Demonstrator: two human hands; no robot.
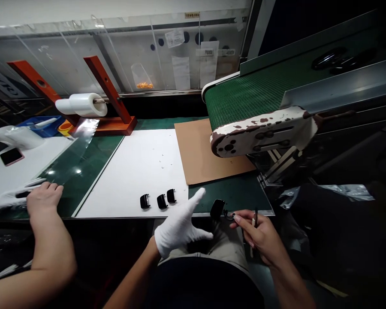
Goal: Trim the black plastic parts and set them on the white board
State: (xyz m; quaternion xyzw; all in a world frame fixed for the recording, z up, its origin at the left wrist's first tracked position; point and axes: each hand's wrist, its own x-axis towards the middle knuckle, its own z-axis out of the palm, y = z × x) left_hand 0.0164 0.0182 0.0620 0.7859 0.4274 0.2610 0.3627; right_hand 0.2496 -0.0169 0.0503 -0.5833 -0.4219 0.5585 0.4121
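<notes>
My left hand [183, 225], in a white glove, hovers at the table's front edge with thumb and fingers spread and nothing in it. My bare right hand [257, 234] pinches the thin curved end of a glossy black plastic part [217, 209] between thumb and fingertips. A slim pen-like tool [254, 219] is also tucked in that hand; its kind is not clear. The black part's broad end points toward my left hand, apart from it. On the white sheet lie three small glossy black pieces, one at the left [144, 201], one in the middle [161, 201] and another [171, 196].
A green conveyor belt [244, 103] overhangs a cardboard sheet [196, 150] at the right. At the back left, a wooden stand [125, 124] carries a roll of clear film [86, 105]. A co-worker's hands [45, 197] are at the left, near a phone [12, 156].
</notes>
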